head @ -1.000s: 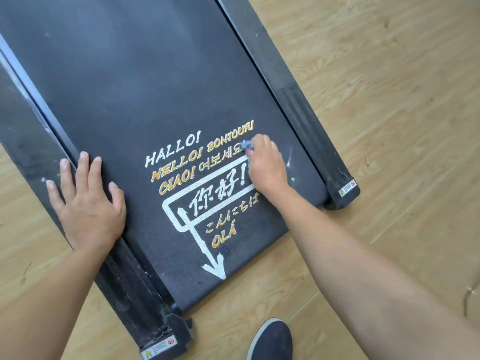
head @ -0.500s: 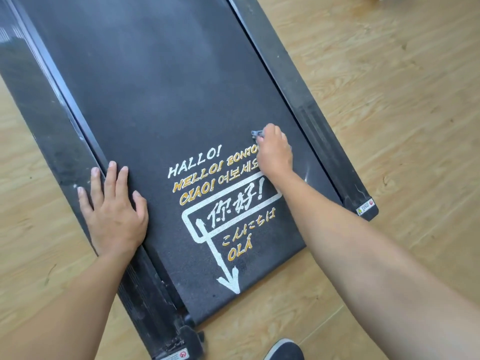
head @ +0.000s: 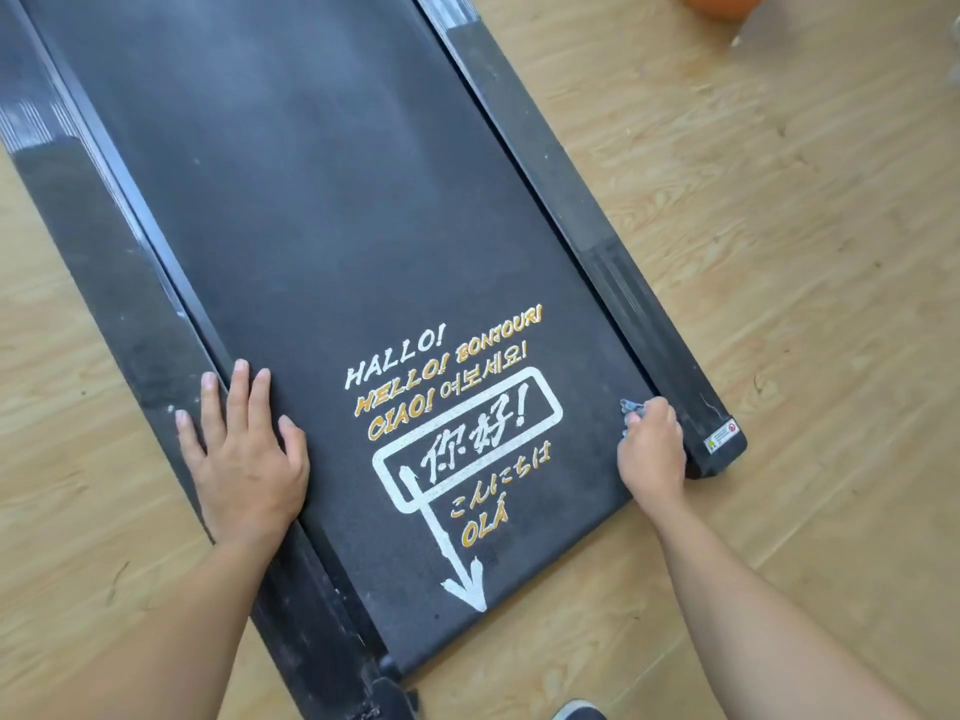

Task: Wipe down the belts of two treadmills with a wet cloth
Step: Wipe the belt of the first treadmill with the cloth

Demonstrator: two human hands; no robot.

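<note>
A black treadmill belt (head: 322,210) runs from the top left down to the near end, printed with white and orange greetings and a white arrow (head: 457,449). My left hand (head: 244,459) lies flat with spread fingers across the belt's left edge and the left side rail (head: 119,283). My right hand (head: 652,446) grips a small blue-grey cloth (head: 631,407) and presses it on the belt beside the right side rail (head: 597,241), near the rear corner. Most of the cloth is hidden under the fingers.
Light wooden floor (head: 779,252) surrounds the treadmill. The right rail's end cap carries a warning sticker (head: 722,436). A dark shoe tip (head: 579,711) shows at the bottom edge. Part of an orange round object (head: 722,2) sits at the top right.
My right hand has slid the cloth from above the printed text rightward and toward me, to the belt's right edge. The left hand has stayed planted on the left edge.
</note>
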